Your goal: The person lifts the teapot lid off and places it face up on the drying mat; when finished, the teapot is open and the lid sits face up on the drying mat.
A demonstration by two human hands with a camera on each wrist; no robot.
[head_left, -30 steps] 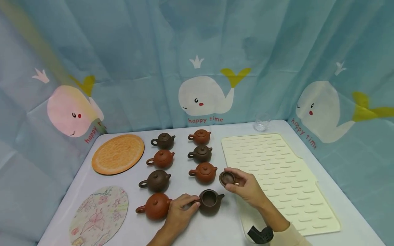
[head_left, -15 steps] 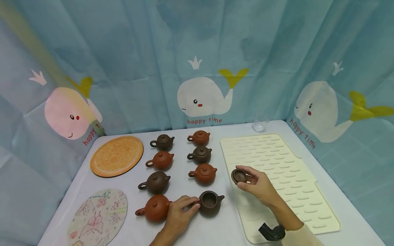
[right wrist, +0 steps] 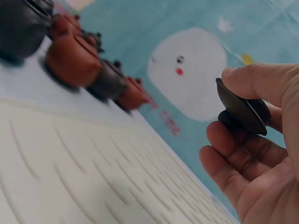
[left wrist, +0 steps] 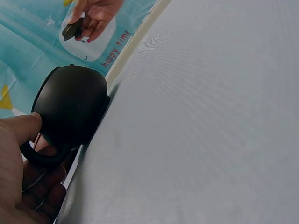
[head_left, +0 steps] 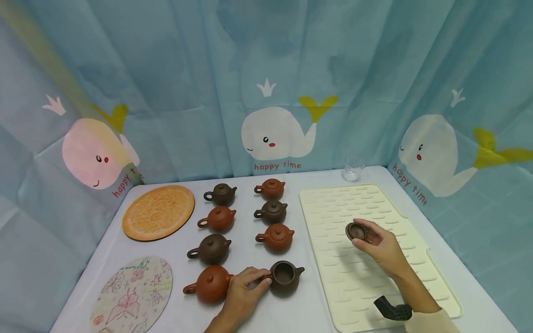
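My left hand (head_left: 243,293) pinches the handle of a dark brown teapot (head_left: 285,283), which stands lidless with its opening facing up and its spout to the right. In the left wrist view the thumb lies against the ring handle (left wrist: 46,157). Over the cream mat (head_left: 333,277), my right hand (head_left: 381,245) holds the dark teapot lid (head_left: 356,232) by its edge between thumb and fingers, hollow underside toward the head camera. The lid's knob (right wrist: 227,120) shows beside the fingers in the right wrist view. A reddish-brown teapot (head_left: 210,283) sits just left of my left hand.
Several more lidded teapots, brown and reddish, stand in two columns, among them a reddish one (head_left: 278,238) behind the lidless pot. An orange round mat (head_left: 158,212) and a floral round mat (head_left: 133,296) lie at left. A clear glass (head_left: 352,171) stands at the back right.
My right hand has carried the lid rightward, from beside the teapots to above the cream mat. The left hand keeps its hold on the teapot handle in the same place.
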